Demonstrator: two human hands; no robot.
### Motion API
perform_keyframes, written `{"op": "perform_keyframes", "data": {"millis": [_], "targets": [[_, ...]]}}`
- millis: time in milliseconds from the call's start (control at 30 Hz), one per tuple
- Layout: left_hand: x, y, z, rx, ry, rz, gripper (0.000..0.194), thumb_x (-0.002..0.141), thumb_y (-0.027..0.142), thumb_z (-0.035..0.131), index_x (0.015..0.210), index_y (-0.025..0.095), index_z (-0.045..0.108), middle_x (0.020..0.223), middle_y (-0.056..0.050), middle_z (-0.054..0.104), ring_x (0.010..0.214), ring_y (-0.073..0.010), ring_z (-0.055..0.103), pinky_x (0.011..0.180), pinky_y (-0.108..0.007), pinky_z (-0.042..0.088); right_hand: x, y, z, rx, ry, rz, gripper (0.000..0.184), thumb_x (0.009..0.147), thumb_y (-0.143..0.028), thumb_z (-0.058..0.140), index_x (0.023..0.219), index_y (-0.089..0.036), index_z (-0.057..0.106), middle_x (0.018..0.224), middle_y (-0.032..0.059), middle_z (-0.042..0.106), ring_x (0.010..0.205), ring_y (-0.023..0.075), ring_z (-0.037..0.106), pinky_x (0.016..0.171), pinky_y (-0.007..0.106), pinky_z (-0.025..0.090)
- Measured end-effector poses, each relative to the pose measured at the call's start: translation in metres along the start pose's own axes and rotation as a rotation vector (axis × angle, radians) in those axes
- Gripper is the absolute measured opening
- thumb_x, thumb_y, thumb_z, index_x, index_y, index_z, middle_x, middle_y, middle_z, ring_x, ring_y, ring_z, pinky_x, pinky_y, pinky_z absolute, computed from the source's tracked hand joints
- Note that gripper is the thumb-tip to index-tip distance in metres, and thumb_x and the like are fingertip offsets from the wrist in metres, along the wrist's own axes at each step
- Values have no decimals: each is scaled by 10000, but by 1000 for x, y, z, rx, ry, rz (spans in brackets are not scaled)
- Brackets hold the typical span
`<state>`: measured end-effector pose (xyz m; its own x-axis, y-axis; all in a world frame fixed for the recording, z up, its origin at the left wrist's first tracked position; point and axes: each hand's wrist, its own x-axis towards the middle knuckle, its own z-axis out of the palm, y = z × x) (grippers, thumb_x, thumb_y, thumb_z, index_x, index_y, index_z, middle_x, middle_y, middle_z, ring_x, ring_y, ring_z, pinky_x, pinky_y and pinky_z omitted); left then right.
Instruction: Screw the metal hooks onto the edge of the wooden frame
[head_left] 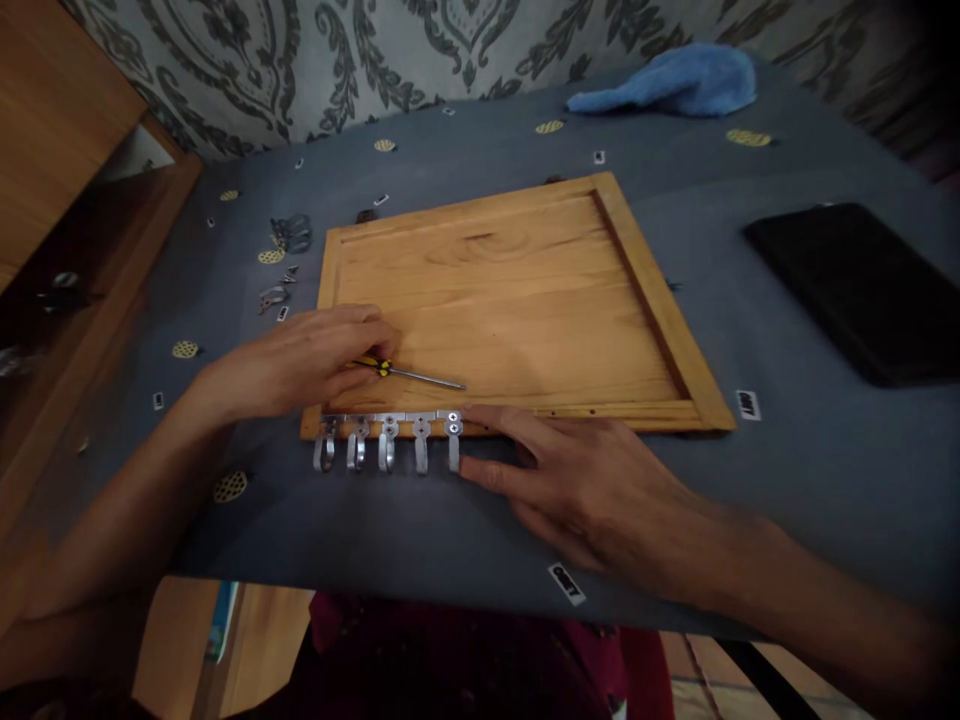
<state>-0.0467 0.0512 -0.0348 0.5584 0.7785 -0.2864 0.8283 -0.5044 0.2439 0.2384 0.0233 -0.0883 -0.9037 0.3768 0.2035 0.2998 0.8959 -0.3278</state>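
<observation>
My left hand (330, 355) is closed around the yellow-and-black handle of a screwdriver (427, 378), whose thin metal shaft points right over the wooden panel (495, 300). Along the panel's near edge runs a row of several silver metal hooks on a strip (389, 428), their curved ends hanging past the edge. My right hand (577, 475) has its index finger and thumb at the rightmost metal hook (454, 440), one at its plate and one lower at its curved end. Screw heads show in that hook's plate. To the right, small dark holes dot the panel's frame.
Loose hooks (291, 233), a few screws (290, 273) and another metal piece (273, 297) lie left of the panel on the grey patterned tablecloth (480, 535). A black phone-like slab (862, 290) rests at the right. Behind is a blue cloth (679, 82); wooden furniture (97, 330) borders the left.
</observation>
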Motion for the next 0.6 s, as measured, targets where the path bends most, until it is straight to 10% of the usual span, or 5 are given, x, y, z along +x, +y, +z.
{"op": "perform_keyframes", "data": {"millis": [333, 600], "targets": [[-2, 31, 1, -4, 157, 39, 207, 979, 348, 451, 1004, 189, 580, 991, -54, 578, 953, -211, 530, 811, -332, 397, 5, -1, -11, 258, -123, 92, 415, 871, -35, 450, 1150, -231, 686, 1379, 91, 562, 538, 31, 508, 478, 181, 417], [-4, 71, 20, -164, 119, 95, 428, 843, 421, 693, 1169, 217, 507, 1151, -54, 612, 1063, -233, 553, 847, -359, 443, 3, 0, -9, 202, -63, 80, 362, 847, -59, 484, 1064, -240, 710, 1287, 96, 607, 623, 86, 580, 485, 209, 417]]}}
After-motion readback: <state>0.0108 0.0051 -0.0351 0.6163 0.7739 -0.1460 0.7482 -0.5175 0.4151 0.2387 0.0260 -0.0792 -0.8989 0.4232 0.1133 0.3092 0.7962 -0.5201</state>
